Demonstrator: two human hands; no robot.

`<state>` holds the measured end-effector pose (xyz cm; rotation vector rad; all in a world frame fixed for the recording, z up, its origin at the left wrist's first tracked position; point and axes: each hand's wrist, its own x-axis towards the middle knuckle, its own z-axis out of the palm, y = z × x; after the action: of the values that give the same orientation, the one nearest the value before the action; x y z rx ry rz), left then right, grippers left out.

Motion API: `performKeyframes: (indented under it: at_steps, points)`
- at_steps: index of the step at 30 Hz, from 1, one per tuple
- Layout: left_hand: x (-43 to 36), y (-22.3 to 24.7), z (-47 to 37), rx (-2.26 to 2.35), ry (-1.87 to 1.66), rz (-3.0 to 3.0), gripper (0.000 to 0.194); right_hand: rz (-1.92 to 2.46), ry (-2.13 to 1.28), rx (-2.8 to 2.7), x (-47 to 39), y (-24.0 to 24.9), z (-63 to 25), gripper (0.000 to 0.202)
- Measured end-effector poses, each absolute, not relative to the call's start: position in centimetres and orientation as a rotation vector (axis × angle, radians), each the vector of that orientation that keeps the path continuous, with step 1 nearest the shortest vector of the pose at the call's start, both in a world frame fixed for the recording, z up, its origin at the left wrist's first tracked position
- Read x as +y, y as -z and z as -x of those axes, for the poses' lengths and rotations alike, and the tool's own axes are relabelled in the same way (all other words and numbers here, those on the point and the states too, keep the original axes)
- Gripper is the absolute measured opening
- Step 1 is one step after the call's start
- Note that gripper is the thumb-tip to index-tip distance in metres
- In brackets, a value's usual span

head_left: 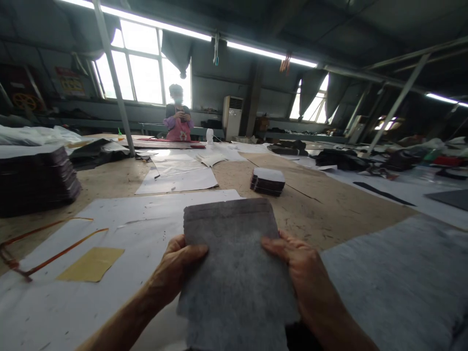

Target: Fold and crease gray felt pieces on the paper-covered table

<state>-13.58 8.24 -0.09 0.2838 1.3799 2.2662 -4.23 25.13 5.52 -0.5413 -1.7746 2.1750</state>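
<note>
Both of my hands hold up a grey, fabric-like sheet or stack of sheets [234,263] in front of me, its upper edge slightly ragged. My left hand [179,263] grips its left edge with the thumb on the near face. At the right edge my right hand [296,258] does the same, thumb on the face and fingers behind. The fingers behind the piece are mostly hidden, and I cannot tell how many layers it has. Beyond it, a small dark stack with a pale top [267,181] sits on the brown table surface [234,178].
White paper [146,214] covers the table's left side, with a yellow piece [91,263] and an orange strap [66,251] on it. A tall dark stack [36,178] stands far left. Grey material [395,273] lies right. Posts [115,78] rise from the table. Another person [178,117] is across it.
</note>
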Motion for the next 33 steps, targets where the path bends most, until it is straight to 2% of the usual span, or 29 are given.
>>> performKeyframes:
  at_steps: [3,8,11,13,16,18,23,28,33]
  points:
    - [8.2,-0.2,13.2,1.357,-2.209,-0.268,0.021,0.529,-2.111,-1.838,25.9,-4.3,4.4,0.027]
    - [8.3,0.1,13.2,1.318,-2.209,-0.219,0.026,0.249,-1.302,-2.085,25.4,-2.2,3.2,0.016]
    - [8.6,0.3,13.3,1.380,-2.196,-0.172,0.024,0.204,-1.106,-2.086,24.8,-1.8,2.9,0.013]
    - [8.7,0.2,13.3,1.467,-2.189,-0.157,0.022,0.344,-1.349,-2.088,24.8,-1.8,3.2,0.011]
    - [8.7,0.2,13.2,1.545,-2.223,-0.205,0.021,0.511,-2.063,-1.822,25.2,-1.6,3.8,0.016]
    - [8.7,0.2,13.2,1.595,-2.258,-0.253,0.020,0.542,-2.266,-1.638,25.5,-1.5,4.0,0.015]
    - [8.5,0.4,13.3,1.559,-2.217,-0.274,0.023,0.625,-2.152,-1.677,25.5,-1.5,3.9,0.016]
    - [8.4,0.3,13.5,1.493,-2.211,-0.173,0.027,0.561,-2.232,-1.696,25.6,-1.8,4.0,0.020]
    - [8.5,0.3,13.2,1.523,-2.244,-0.126,0.033,0.612,-2.140,-1.684,25.6,-1.1,4.2,0.008]
